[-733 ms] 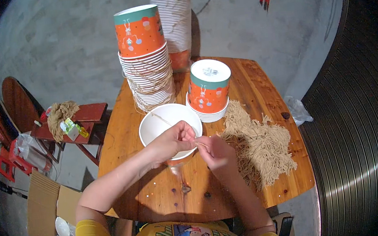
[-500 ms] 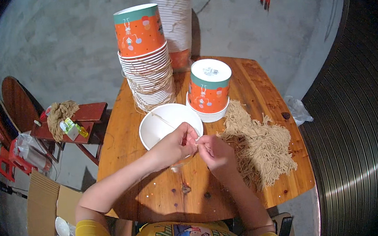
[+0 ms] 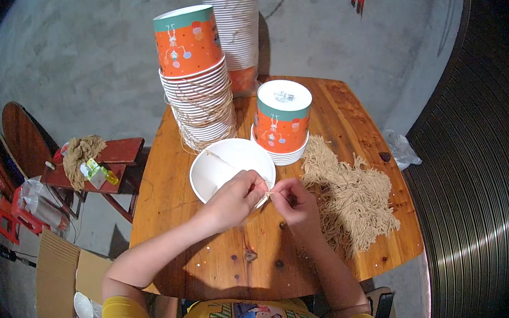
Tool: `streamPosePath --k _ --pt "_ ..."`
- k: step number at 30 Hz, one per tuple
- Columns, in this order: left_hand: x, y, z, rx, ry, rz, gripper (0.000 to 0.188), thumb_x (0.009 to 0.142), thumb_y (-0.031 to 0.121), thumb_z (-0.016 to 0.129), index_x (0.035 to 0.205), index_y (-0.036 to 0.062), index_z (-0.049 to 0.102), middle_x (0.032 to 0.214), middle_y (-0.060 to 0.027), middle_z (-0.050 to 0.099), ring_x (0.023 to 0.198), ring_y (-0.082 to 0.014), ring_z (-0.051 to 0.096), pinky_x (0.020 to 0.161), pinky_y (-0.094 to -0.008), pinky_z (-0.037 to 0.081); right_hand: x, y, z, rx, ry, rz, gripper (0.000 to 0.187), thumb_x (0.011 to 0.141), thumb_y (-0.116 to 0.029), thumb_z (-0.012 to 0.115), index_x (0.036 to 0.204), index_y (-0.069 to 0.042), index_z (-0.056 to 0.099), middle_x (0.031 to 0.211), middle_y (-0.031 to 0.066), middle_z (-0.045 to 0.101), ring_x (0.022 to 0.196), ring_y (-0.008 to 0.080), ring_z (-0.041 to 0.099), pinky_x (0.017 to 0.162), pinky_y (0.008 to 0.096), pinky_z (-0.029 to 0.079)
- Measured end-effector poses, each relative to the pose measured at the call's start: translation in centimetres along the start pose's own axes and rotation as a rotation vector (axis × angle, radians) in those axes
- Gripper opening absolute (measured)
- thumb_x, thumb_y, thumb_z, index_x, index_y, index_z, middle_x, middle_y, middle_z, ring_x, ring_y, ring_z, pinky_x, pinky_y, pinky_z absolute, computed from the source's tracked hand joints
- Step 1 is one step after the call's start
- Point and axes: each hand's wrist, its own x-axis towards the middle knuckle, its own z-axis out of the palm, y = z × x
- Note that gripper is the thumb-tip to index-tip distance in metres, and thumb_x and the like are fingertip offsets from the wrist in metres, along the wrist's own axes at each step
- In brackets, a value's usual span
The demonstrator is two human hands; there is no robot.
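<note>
A white paper tub (image 3: 206, 170) lies tipped on the table, its open mouth facing up. A thin beige string (image 3: 221, 159) runs across its inside toward my hands. At the tub's near right rim my left hand (image 3: 238, 198) is closed, pinching the string. My right hand (image 3: 296, 208) is closed too, its thumb and forefinger pinching the string right beside the left fingertips. Exactly how the string loops between the fingers is too small to make out. To the right of my right hand lies a pile of cut beige strings (image 3: 358, 201).
Behind stand a tall stack of orange and white tubs (image 3: 189, 49) wound with string, a bagged stack (image 3: 237, 33) and a shorter upturned stack (image 3: 282, 126). All rest on the wooden table (image 3: 215, 265). A red bench (image 3: 122, 151) and a cardboard box (image 3: 60, 285) are at left.
Both hands have shifted slightly right and the tub has moved a little with them. My right fingers have drawn slightly away from the left ones, still pinching the string.
</note>
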Motion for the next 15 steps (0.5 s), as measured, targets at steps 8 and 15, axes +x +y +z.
streamPosePath --k 8,15 --pt "0.0 -0.4 0.1 -0.043 0.027 -0.003 0.023 0.093 0.022 0.052 0.096 -0.0012 0.054 0.093 -0.0191 0.059 0.086 -0.0289 0.058 0.078 -0.0361 0.045 -0.1 0.3 -0.2 -0.016 0.019 -0.055 0.01 0.084 0.001 0.06 0.088 -0.007 0.055 0.066 -0.0079 0.041 0.06 0.0013 0.037 0.053 0.0186 0.031" --pt "0.0 0.1 0.2 -0.074 -0.016 -0.074 0.022 0.094 0.021 0.052 0.095 -0.0008 0.054 0.092 -0.0187 0.059 0.085 -0.0287 0.059 0.075 -0.0367 0.046 -0.2 -1.6 0.2 -0.028 -0.082 -0.064 0.02 0.081 0.001 0.064 0.097 -0.006 0.056 0.066 -0.0091 0.038 0.059 0.0004 0.035 0.051 0.0186 0.029"
